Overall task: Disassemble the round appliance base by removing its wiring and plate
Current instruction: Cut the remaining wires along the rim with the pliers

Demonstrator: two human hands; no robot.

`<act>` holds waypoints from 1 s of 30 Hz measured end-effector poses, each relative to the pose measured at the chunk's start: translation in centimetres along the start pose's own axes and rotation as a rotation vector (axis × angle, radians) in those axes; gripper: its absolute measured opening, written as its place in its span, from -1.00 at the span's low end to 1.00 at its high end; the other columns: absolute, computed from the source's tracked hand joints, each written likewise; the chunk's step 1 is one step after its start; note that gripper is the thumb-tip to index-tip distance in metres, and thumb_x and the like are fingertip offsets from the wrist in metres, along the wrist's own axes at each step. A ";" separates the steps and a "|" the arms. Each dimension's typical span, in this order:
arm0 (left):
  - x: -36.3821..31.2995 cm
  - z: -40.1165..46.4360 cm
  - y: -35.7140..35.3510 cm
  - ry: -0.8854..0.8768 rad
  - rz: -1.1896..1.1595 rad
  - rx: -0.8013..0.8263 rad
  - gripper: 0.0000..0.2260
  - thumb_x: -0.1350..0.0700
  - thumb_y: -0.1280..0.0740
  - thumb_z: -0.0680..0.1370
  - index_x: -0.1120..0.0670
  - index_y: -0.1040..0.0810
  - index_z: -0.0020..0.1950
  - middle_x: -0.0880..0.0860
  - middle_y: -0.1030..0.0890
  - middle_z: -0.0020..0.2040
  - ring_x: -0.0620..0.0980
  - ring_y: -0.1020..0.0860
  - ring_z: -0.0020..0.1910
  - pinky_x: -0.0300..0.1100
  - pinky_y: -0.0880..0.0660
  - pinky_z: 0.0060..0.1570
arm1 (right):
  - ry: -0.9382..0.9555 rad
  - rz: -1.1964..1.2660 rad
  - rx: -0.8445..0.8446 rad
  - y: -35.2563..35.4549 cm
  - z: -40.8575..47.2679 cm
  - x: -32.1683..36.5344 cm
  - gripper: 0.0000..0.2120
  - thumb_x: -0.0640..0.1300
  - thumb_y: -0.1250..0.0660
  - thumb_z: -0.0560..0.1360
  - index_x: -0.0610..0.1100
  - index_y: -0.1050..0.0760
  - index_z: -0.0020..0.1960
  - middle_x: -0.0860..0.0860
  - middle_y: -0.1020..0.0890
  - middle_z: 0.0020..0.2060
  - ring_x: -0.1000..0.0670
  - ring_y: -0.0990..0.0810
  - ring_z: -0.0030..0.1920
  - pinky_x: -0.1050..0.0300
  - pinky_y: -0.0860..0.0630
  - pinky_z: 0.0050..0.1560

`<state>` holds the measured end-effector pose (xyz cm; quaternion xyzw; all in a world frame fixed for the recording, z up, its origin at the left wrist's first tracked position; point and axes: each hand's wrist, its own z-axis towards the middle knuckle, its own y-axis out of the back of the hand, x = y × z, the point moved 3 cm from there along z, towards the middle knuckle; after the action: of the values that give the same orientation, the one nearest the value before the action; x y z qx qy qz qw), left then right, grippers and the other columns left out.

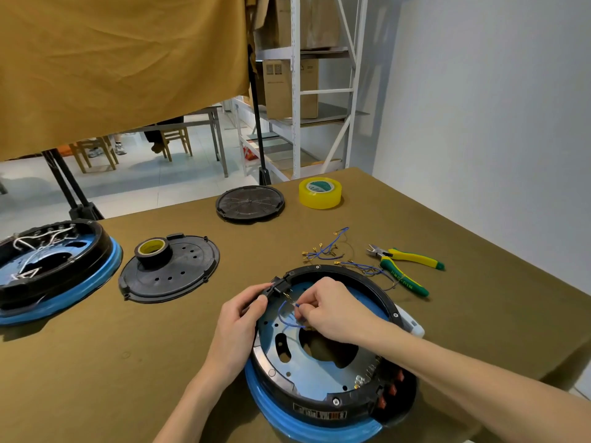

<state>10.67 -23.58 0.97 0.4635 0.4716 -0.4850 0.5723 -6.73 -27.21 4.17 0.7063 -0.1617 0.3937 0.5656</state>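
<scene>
At the far left of the olive-covered table we see a second round base, black with a blue rim, its white wires showing inside. Just to its right lies a black perforated cover with a roll of black tape standing on it. Farther back sits another black round cover, and beside it a roll of yellow tape.

Near the front edge we find the round appliance base, its metal plate exposed inside the black ring. Our left hand grips the ring at its connector block, fingers curled over the edge. Our right hand reaches across the plate and pinches a blue wire that loops down from the block.

Beyond the base lie loose blue wires with brass terminals, and to their right green-and-yellow cutters.
</scene>
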 end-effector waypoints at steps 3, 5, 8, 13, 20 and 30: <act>0.0 0.0 0.0 -0.005 0.003 0.012 -0.74 0.28 -0.24 0.68 0.03 -0.67 0.17 -0.07 -0.74 0.03 -0.09 -0.69 0.02 -0.33 -0.56 -0.10 | 0.001 0.076 -0.011 0.3 -0.1 -0.2 -0.72 -0.27 -0.24 0.55 -0.12 -0.68 -0.22 -0.07 -0.64 -0.42 -0.15 -0.52 -0.40 0.01 -0.49 -0.31; 0.1 0.1 -0.1 -0.004 0.007 0.013 -0.75 0.27 -0.24 0.68 0.03 -0.67 0.18 -0.06 -0.74 0.05 -0.08 -0.69 0.03 -0.32 -0.56 -0.09 | -0.013 0.124 -0.014 0.6 -0.1 -0.4 -0.70 -0.28 -0.25 0.55 -0.07 -0.65 -0.26 -0.01 -0.55 -0.49 -0.06 -0.42 -0.43 0.10 -0.39 -0.33; 0.2 0.3 -0.2 0.000 0.033 0.013 -0.75 0.26 -0.25 0.68 0.02 -0.67 0.19 -0.06 -0.74 0.05 -0.09 -0.69 0.03 -0.31 -0.56 -0.08 | -0.033 0.037 0.018 0.2 0.0 -0.5 -0.70 -0.27 -0.26 0.54 -0.04 -0.64 -0.28 0.09 -0.55 -0.51 0.05 -0.39 -0.47 0.16 -0.37 -0.33; 0.1 0.3 -0.3 -0.001 0.023 0.023 -0.76 0.25 -0.25 0.68 0.03 -0.67 0.19 -0.05 -0.74 0.04 -0.06 -0.69 0.03 -0.30 -0.57 -0.08 | -0.015 0.082 0.009 0.8 -0.4 -0.2 -0.68 -0.27 -0.26 0.56 -0.01 -0.62 -0.28 0.02 -0.53 -0.50 0.00 -0.39 -0.46 0.16 -0.36 -0.34; 0.2 0.4 -0.4 0.001 0.044 0.007 -0.75 0.25 -0.26 0.68 0.01 -0.68 0.19 -0.08 -0.73 0.04 -0.12 -0.68 0.02 -0.33 -0.55 -0.09 | 0.007 0.010 0.011 0.3 -0.4 -0.5 -0.71 -0.26 -0.25 0.56 -0.06 -0.64 -0.25 -0.20 -0.72 -0.24 -0.16 -0.56 -0.33 -0.02 -0.56 -0.21; 0.3 0.6 -0.3 -0.011 0.060 0.036 -0.75 0.24 -0.25 0.68 0.00 -0.68 0.17 -0.07 -0.73 0.04 -0.11 -0.68 0.02 -0.32 -0.55 -0.08 | -0.005 -0.112 0.040 0.7 -0.3 -0.5 -0.75 -0.18 -0.27 0.59 -0.16 -0.69 -0.15 0.03 -0.60 -0.45 0.05 -0.41 -0.48 0.17 -0.40 -0.39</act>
<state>10.40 -24.23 0.73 0.4852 0.4454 -0.4784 0.5808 -7.64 -27.26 4.34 0.7263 -0.1156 0.3630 0.5721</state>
